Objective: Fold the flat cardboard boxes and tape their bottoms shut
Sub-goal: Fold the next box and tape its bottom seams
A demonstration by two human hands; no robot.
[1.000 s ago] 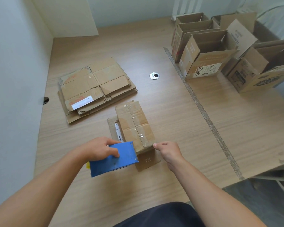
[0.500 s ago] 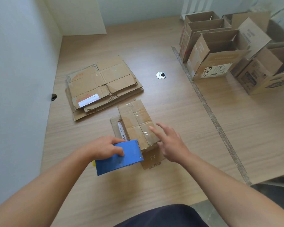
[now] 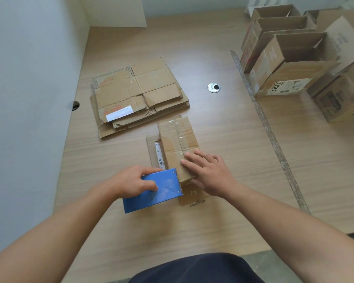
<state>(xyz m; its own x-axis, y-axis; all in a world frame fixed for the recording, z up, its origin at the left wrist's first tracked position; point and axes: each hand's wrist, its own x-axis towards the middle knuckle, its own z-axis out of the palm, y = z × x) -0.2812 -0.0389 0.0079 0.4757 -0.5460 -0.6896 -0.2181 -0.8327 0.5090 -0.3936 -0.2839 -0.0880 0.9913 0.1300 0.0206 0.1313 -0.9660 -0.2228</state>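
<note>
**A:** Head view, looking down on the worktop (image 3: 213,123). Where does the job stand?

**B:** About midway, I'd judge. One small box (image 3: 178,139) sits bottom-up in the middle, and a strip of clear tape (image 3: 182,137) runs along its seam from the far edge toward the near one.

**A:** And the hands?

**B:** The left hand (image 3: 137,181) grips a blue dispenser (image 3: 161,194), whose front edge touches the near end of the box. The right hand (image 3: 211,172) lies flat on the taped flaps just beside the dispenser. Its fingers are straight, pressing down and holding nothing.

**A:** So that box is finished?

**B:** Nearly, by the look of it. The seam appears covered. I can't tell whether the strip has been cut from the roll, because the dispenser hides that spot. The box then has to be turned upright.

**A:** What is already done?

**B:** A cluster of made boxes (image 3: 290,64) stands at the far right, well apart from the hands, with their mouths open. I can't count them exactly, as some run off the frame.

**A:** And what is left?

**B:** A stack (image 3: 137,92) of flat cartons lies beyond the box to the left, near it but not touching. It is several layers deep, and each carton has yet to be folded and taped.
</note>
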